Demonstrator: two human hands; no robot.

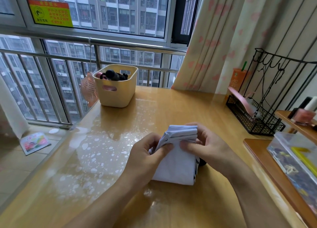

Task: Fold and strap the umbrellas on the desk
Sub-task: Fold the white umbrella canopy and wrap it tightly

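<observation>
Progress, read left to right:
- Left grip point(145, 156) is curling round the umbrella's point(178, 164) left edge, with thumb and fingers pinching the pleats.
- The umbrella is lying collapsed on the bench point(171, 104), a pale bundle between the two grips. Its pleats are bunching at the far end. A dark part, probably the handle, is peeking out at its right side.
- Right grip point(207, 142) is pinching the cloth at the umbrella's upper right, fingers curled onto the folds.
- Judgement: folding is well under way and the canopy is being gathered flat. No strap is showing round it, so wrapping and fastening are looking still to do. No other loose umbrella is showing on the bench.

Containers, left to right:
- Tub point(116, 93), far left beyond the umbrella: it is holding a dark cylinder point(114, 75) and something pink point(98, 75). The cylinder is possibly a finished umbrella, but I cannot tell.
- Wire rack point(253, 121), far right of the umbrella: a pink flat item point(240, 99) is leaning in its basket, and cords are hanging from its hooks.
- Clear box point(295, 159), right of the umbrella: yellow and dark contents are showing through, too blurred to name.
</observation>
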